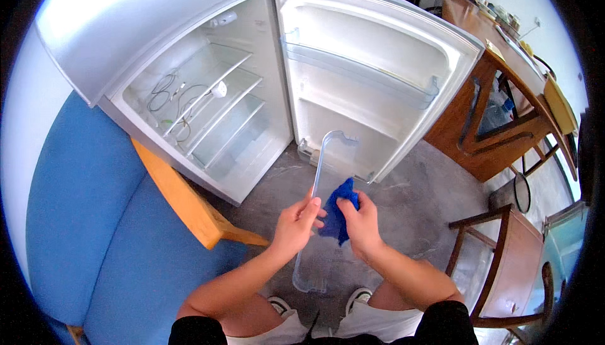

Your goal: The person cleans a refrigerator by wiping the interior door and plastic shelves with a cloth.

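My left hand (298,222) grips a clear plastic refrigerator door shelf rail (322,160) near its middle. The rail stands on end in the air, its bent ends pointing right. A crumpled blue cloth (341,212) is bunched in my right hand (363,219), just right of the rail; whether the cloth touches the plastic I cannot tell. Ahead, the refrigerator (264,156) stands with its door (373,28) swung wide. One clear shelf rail (359,70) is fitted across the upper part of the door. Glass shelves (222,87) inside carry a loose cable (160,92) and a white plug (219,89).
On the left is a blue sofa (142,231) with a wooden armrest (189,203). A wooden chair (501,103) stands right of the door beside a long table (465,9). Another wooden chair (508,260) and a waste bin (510,193) are at right. Grey floor (406,203) lies between.
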